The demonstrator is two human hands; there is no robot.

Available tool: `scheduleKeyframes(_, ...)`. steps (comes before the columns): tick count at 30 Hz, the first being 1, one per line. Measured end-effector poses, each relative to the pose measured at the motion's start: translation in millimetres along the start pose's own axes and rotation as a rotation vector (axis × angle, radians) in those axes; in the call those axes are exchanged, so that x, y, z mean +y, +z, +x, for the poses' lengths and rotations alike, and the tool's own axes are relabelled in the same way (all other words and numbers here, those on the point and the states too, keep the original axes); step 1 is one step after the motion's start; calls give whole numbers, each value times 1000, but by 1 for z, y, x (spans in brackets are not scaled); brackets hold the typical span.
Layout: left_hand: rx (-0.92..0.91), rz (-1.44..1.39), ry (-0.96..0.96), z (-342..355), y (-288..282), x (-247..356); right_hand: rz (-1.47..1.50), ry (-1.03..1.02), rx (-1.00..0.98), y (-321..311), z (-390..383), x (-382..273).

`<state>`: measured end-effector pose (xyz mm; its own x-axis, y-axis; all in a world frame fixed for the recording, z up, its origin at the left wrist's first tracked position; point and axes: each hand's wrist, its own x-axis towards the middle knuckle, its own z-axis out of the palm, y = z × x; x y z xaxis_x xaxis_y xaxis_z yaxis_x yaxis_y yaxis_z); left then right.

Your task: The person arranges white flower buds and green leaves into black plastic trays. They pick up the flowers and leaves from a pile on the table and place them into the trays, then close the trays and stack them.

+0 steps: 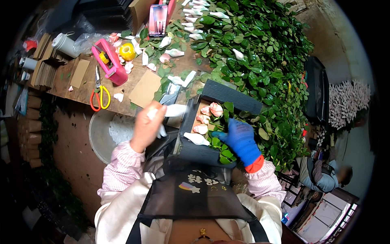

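left hand (147, 124) pinched white wrap (176, 110) | gloved right hand (240, 137) at leaves (226, 154), closure unclear | pink roses (216, 109) seemed light, bruisable; best held below petals

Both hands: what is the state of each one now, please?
Left hand: closed, apparently holding a blurred white piece.
Right hand: gloved, at green leaves; grip cannot be told.

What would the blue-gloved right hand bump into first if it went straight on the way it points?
Most likely the green leaves beside the pink roses, just ahead of the right hand; the dark ridged panel lies beyond. Depth is unclear here, so it may already touch them.
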<state>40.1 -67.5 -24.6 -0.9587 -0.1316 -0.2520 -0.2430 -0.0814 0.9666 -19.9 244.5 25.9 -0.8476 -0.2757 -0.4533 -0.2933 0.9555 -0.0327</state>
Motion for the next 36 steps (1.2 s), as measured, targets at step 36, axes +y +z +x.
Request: scheduleKeyframes(36, -277, 1374, -58, -62, -120, -1, -330, -576, -417, -21, 11, -39)
